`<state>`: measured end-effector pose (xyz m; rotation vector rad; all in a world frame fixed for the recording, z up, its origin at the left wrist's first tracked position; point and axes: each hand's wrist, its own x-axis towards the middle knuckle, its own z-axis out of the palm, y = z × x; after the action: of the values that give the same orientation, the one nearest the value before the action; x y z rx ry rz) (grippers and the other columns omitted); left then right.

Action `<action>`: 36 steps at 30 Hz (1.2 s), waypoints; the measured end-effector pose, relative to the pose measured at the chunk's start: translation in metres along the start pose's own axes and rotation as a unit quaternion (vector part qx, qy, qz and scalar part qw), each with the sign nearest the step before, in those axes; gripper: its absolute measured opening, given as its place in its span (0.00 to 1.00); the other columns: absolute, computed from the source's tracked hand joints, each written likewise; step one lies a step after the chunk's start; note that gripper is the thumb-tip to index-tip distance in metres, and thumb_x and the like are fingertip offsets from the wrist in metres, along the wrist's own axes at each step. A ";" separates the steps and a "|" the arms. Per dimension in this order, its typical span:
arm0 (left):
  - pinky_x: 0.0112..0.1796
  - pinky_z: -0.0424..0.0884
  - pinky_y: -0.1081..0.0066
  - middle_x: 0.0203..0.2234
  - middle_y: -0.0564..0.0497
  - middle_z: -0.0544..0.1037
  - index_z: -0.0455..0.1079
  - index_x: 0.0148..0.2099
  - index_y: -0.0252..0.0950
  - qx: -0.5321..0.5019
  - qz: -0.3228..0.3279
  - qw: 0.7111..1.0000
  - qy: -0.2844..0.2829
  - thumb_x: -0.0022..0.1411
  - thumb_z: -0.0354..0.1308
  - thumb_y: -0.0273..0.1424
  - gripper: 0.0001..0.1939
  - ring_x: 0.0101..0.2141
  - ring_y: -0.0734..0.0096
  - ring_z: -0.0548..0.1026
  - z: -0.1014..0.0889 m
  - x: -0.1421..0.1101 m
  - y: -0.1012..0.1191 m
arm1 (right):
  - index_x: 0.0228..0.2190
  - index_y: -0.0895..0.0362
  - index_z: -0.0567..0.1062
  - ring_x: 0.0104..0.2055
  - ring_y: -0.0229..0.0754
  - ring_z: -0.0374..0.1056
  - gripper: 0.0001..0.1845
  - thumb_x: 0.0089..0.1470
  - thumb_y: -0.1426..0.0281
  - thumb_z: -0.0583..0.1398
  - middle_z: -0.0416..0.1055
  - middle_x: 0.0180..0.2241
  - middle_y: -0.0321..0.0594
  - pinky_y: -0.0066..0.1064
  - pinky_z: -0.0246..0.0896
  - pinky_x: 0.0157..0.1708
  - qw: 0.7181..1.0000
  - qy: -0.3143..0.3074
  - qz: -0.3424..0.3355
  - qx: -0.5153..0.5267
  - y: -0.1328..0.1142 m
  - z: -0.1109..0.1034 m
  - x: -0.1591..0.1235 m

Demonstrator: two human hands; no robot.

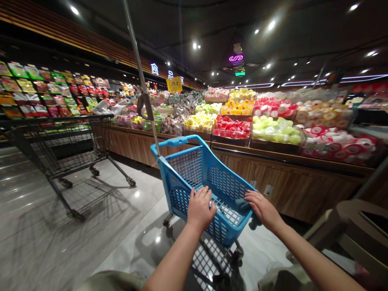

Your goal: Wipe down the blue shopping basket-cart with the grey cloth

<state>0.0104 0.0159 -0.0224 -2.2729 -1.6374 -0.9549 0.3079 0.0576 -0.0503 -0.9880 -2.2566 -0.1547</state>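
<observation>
A small blue plastic shopping cart [222,178] with latticed walls stands at an angle in front of me. My left hand [200,206] grips its near rim, the fingers curled over the edge. At the right-hand corner, my right hand [263,205] is closed over the rim. A dark grey-teal cloth [243,205] lies under those fingers, inside and outside the wall; its exact hold is partly hidden. From the cart's far left corner rises a thin metal pole [136,46] with a dark clip [145,107] on it.
A large black wire trolley [72,149] stands to the left on the tiled floor [121,226]. Wood-fronted display bins of wrapped sweets [232,127] run across behind the cart. Packaged goods [39,95] fill the left wall. A brown, rounded object [348,218] borders the right.
</observation>
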 end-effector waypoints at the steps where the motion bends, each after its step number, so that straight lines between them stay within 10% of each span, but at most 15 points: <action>1: 0.62 0.48 0.46 0.57 0.45 0.71 0.68 0.58 0.36 -0.002 0.000 1.000 0.002 0.63 0.50 0.35 0.22 0.57 0.57 0.66 0.001 0.000 0.002 | 0.44 0.55 0.74 0.58 0.49 0.64 0.15 0.65 0.66 0.50 0.73 0.48 0.44 0.51 0.59 0.59 1.000 0.007 0.011 0.005 0.002 0.001 0.001; 8: 0.63 0.46 0.46 0.55 0.45 0.73 0.69 0.57 0.36 -0.005 -0.018 1.000 0.021 0.63 0.49 0.33 0.22 0.54 0.56 0.69 0.004 -0.002 0.011 | 0.39 0.54 0.76 0.58 0.52 0.64 0.16 0.65 0.65 0.49 0.75 0.44 0.43 0.58 0.55 0.59 0.996 0.056 0.061 0.021 -0.028 0.010 -0.001; 19: 0.63 0.47 0.47 0.53 0.44 0.75 0.71 0.55 0.35 -0.003 -0.020 1.000 0.020 0.62 0.49 0.31 0.21 0.53 0.57 0.69 -0.001 -0.001 0.004 | 0.54 0.53 0.69 0.62 0.52 0.58 0.19 0.63 0.70 0.51 0.71 0.52 0.45 0.60 0.52 0.60 0.999 0.009 -0.045 0.023 -0.119 0.017 -0.018; 36: 0.61 0.48 0.43 0.52 0.46 0.76 0.76 0.46 0.39 -0.002 -0.023 1.000 0.014 0.61 0.50 0.30 0.16 0.53 0.56 0.69 -0.001 0.002 0.017 | 0.44 0.54 0.75 0.57 0.47 0.65 0.17 0.66 0.64 0.49 0.74 0.47 0.42 0.47 0.62 0.58 0.999 -0.016 0.029 -0.005 0.003 -0.009 0.009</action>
<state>0.0259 0.0108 -0.0172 -2.2238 -1.6832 -0.9977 0.3102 0.0617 -0.0380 -1.0675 -2.2549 -0.1266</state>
